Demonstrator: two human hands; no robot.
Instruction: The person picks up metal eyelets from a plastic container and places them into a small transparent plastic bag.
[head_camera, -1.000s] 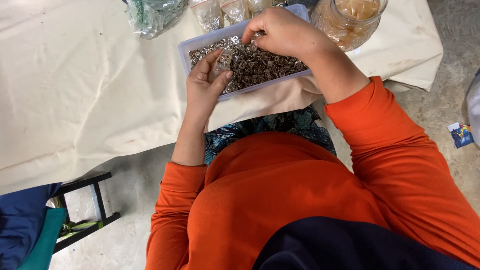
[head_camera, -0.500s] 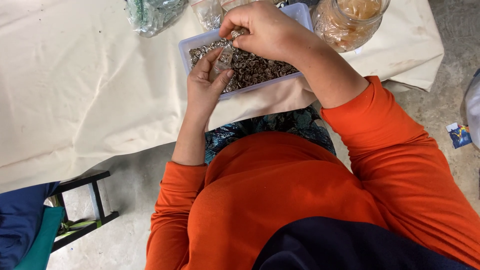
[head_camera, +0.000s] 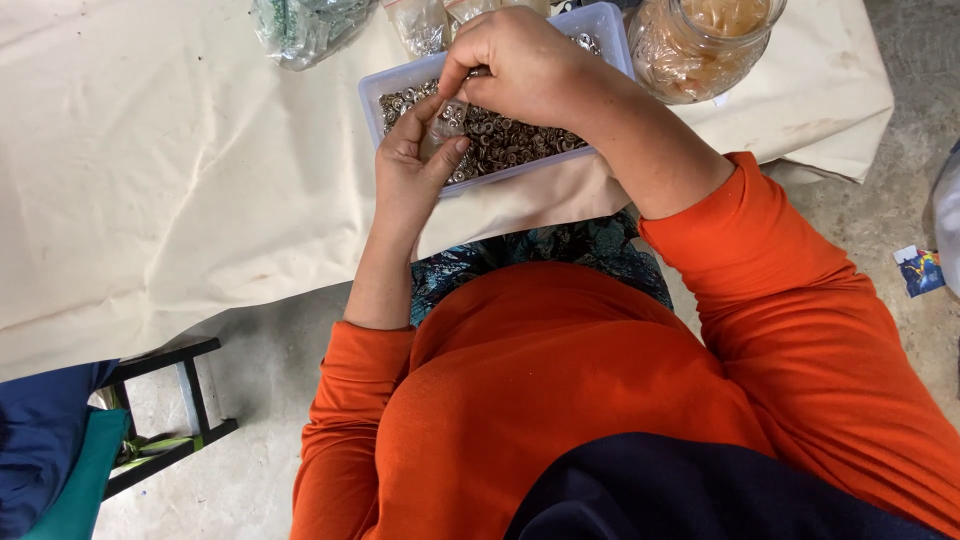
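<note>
- Over at the far left, a dark stool frame stands on the floor beside the cream-clothed counter.
- Next, the left hand holds a small clear bag, its fingers closed round the bag, over the tray's near edge.
- Above it, the right hand has its fingertips pinched together at the bag's mouth; I judge it is dropping in small metal rings from the plastic tray.
- Rightmost, a glass jar stands just beside the tray.
</note>
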